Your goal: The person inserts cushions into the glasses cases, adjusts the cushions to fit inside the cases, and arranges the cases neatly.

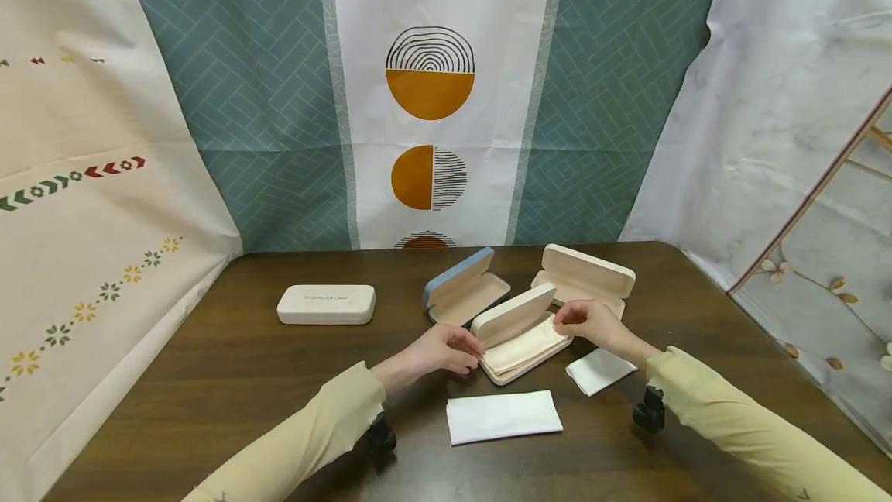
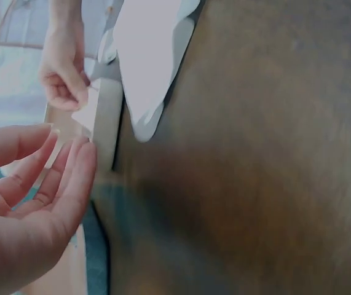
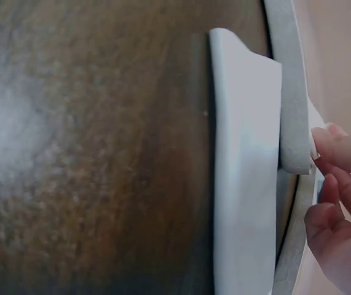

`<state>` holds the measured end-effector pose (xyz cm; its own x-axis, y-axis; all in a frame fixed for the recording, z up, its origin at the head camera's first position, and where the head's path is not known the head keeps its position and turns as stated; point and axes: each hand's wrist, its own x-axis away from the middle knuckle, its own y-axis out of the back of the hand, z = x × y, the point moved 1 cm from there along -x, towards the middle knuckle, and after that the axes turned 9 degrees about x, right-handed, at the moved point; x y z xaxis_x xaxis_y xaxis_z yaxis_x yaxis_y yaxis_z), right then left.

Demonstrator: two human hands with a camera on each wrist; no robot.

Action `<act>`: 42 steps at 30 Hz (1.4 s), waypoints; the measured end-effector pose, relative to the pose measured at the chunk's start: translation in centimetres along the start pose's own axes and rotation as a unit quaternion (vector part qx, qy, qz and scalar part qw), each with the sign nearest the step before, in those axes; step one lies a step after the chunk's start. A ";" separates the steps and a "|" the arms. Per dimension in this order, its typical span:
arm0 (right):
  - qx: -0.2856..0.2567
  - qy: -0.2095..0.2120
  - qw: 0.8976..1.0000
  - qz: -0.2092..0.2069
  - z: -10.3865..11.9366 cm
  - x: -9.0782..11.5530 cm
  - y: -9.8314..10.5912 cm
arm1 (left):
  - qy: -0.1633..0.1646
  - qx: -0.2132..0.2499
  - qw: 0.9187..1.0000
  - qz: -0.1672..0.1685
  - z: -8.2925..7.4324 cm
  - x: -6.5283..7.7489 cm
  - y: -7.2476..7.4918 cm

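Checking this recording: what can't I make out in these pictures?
- Head view: inside of the closed white case, hidden by its lid.
- Head view: lettering on it, too small to read surely.
- Head view: floor of the front open case, covered by the cream cloth.
- Each wrist view: part of the left hand or right hand, cut off by the picture's edge.
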<state>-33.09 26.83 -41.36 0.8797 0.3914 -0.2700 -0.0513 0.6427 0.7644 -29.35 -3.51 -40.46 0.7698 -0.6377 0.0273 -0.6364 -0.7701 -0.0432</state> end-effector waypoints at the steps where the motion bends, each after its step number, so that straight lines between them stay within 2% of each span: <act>1: 0.008 0.005 1.000 0.001 0.0 0.0 0.0 | -0.004 -0.014 1.000 -0.003 -0.1 0.0 0.2; 5: 0.028 0.002 1.000 0.002 0.0 0.2 -0.2 | -0.011 -0.056 0.998 -0.024 -0.6 0.0 1.0; 8: 0.037 -0.010 0.999 -0.010 0.1 0.3 -0.1 | -0.015 -0.063 0.997 -0.044 -0.8 -0.1 1.4; 11: 0.034 -0.016 0.999 -0.038 0.3 0.3 0.1 | -0.014 -0.050 0.997 -0.065 -0.8 -0.1 1.5; 15: -0.001 -0.013 0.997 -0.079 0.6 0.2 0.4 | -0.012 -0.006 0.996 -0.091 -0.7 -0.1 1.2; 18: -0.049 -0.029 0.993 -0.106 0.7 0.0 0.4 | -0.015 0.022 0.994 -0.104 -0.5 -0.2 0.9; 22: -0.112 -0.070 0.981 -0.139 1.0 -0.3 0.1 | -0.040 0.010 0.993 -0.110 -0.5 -0.4 0.5; 25: -0.144 -0.088 0.973 -0.154 1.4 -0.7 -0.3 | -0.064 -0.010 0.992 -0.110 -1.2 -0.2 0.0; 31: -0.181 -0.118 0.967 -0.135 1.9 -1.3 -1.2 | -0.075 -0.031 0.990 -0.117 -2.5 0.3 -1.1; 36: -0.172 -0.149 0.967 -0.115 2.1 -1.6 -1.9 | -0.069 -0.022 0.990 -0.122 -1.1 -0.8 -0.8; 42: -0.173 -0.165 0.964 -0.119 2.7 -1.8 -2.2 | -0.059 -0.009 0.990 -0.132 0.1 -1.5 -0.3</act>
<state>-33.32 22.94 -40.95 0.9853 0.0118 -0.1702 0.0667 0.8917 0.4476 -30.34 -2.29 -40.60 0.9086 -0.4097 -0.0811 -0.4133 -0.9100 -0.0329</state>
